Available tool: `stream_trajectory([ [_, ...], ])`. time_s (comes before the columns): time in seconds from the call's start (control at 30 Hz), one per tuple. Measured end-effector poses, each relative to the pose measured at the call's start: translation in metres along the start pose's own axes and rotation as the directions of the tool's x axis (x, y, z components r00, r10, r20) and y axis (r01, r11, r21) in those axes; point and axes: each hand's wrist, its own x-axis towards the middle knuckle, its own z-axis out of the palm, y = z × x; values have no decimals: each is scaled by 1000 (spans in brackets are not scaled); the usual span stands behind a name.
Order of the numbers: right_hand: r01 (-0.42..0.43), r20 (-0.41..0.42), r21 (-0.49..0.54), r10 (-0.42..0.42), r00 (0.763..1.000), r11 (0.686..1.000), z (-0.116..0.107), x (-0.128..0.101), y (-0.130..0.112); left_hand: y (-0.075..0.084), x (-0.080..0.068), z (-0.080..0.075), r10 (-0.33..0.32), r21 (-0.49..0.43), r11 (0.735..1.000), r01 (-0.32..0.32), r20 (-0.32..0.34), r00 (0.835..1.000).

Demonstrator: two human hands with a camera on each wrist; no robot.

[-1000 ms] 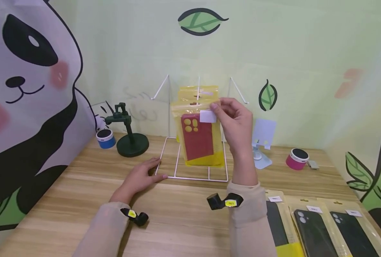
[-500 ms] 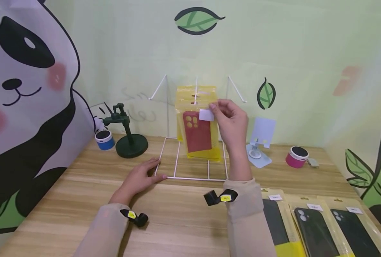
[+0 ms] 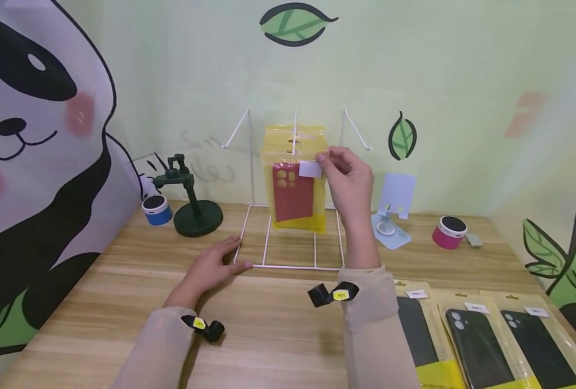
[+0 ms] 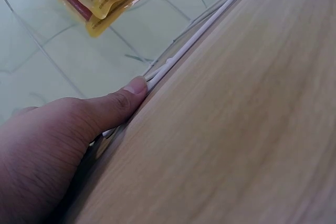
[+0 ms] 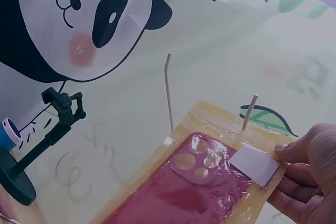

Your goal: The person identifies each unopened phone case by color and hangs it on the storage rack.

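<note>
A white wire display rack (image 3: 288,267) stands on the wooden table with several yellow packets hanging on its middle hook (image 3: 295,135). My right hand (image 3: 348,181) pinches the top right corner of the front packet (image 3: 295,192), a red phone case (image 5: 184,198) in a yellow bag with a white label (image 5: 254,164). The hook (image 5: 249,112) pokes through the packet's top. My left hand (image 3: 210,270) rests flat on the table, its thumb (image 4: 123,98) pressing the rack's front left base wire (image 4: 178,59).
Several packets with black phone cases (image 3: 477,335) lie at the near right. A dark green stand (image 3: 191,200) and a blue round speaker (image 3: 156,209) sit back left. A light blue phone holder (image 3: 395,210) and a pink round speaker (image 3: 449,232) sit back right.
My right hand has carried the red-case packet a little back and up along the middle hook toward the other packets. My left hand has stayed put.
</note>
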Motion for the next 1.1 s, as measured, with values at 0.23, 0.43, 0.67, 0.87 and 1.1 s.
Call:
stream_trajectory([
  [0.23,2,-27,-35,-3,1000,999,-6,0,-2,7,2,3,6,-3,1000,-6,12,1000],
  [0.43,-9,44,-144,16,999,990,-17,-6,-17,8,3,8,34,-18,999,-34,-3,999],
  [0.67,157,252,-446,-44,967,881,-24,-36,-52,-1,2,10,30,0,1000,-30,-2,1000],
  [0.87,295,389,-450,-112,914,843,-44,-49,-56,-3,3,5,53,-4,999,-53,-16,998],
  [1.1,437,613,-297,-181,769,849,-101,-53,-23,-3,4,5,51,17,999,-51,-22,998],
])
